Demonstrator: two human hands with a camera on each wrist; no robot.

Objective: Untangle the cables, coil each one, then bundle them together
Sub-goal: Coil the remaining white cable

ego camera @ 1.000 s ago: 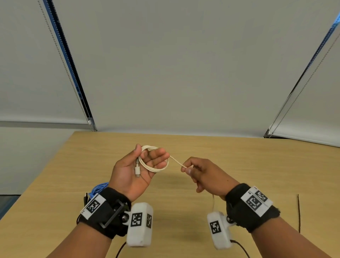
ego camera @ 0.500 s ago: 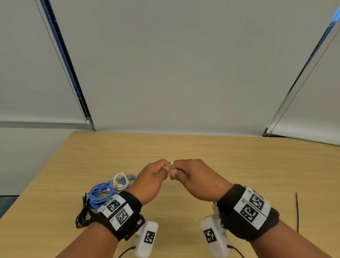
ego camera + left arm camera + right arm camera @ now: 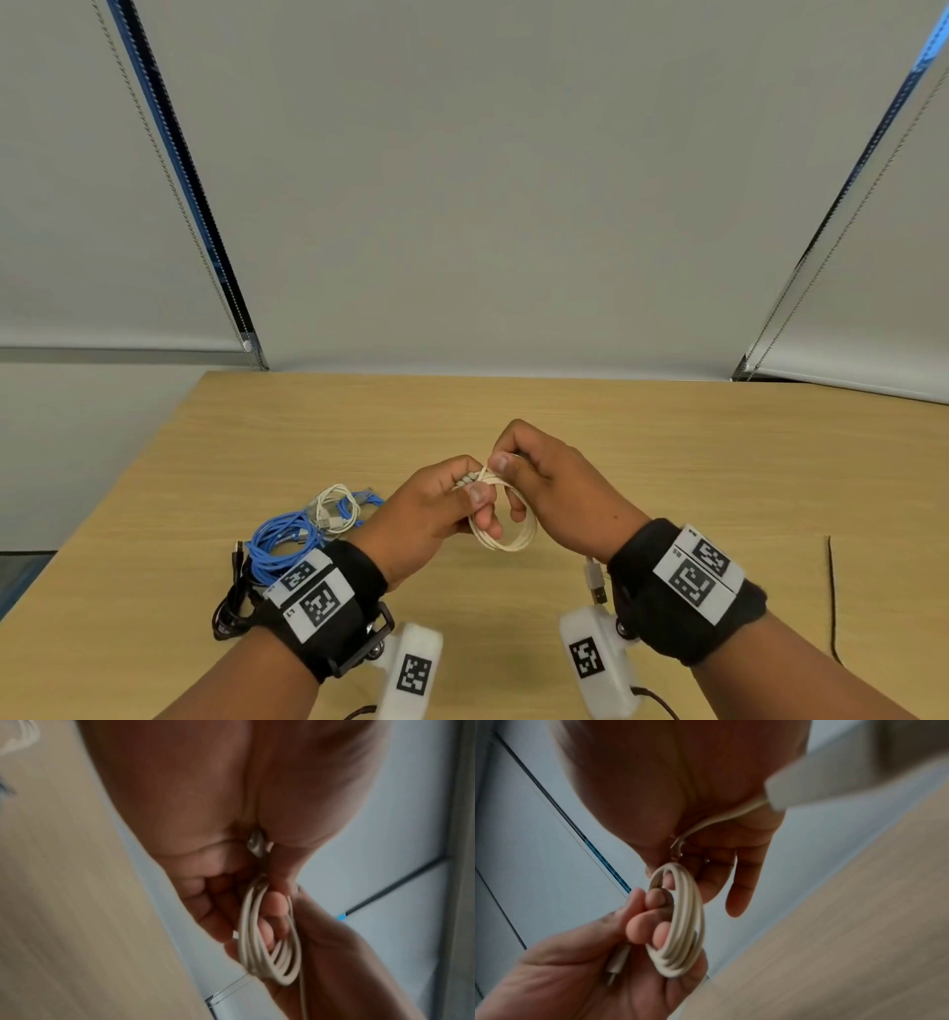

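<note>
**Cream cable coiled up, both hands on it**

Going left to right. Far left on the light wooden table [image 3: 667, 437] there's a thin black cable [image 3: 228, 601] lying near the edge, partly tucked behind my left wristband. Right beside it, touching it, is the bundle of bright blue cable [image 3: 280, 539], and at the far end of that sits a small loop of white cable [image 3: 336, 506] mixed in with the blue one's tail.

Then my left hand [image 3: 426, 514], lifted above the table around the middle. Its fingers are curled through the round coil of cream-white cable [image 3: 506, 537], with my thumb pressing on top where the loops cross. From the right wrist camera I can see those fingertips [image 3: 639, 931] poking through the coil [image 3: 680, 923], and one small plug end resting in my left palm.

My right hand [image 3: 554, 493] is right up against the left one, knuckles touching, thumb and forefinger pinching the cable at the top of the coil. The loose tail runs under that palm and hangs below my wrist, ending in a white USB plug [image 3: 595, 583] with a metal tip.

Off to the far right a dark line [image 3: 832, 591] runs across the tabletop; can't tell what it is.
</note>
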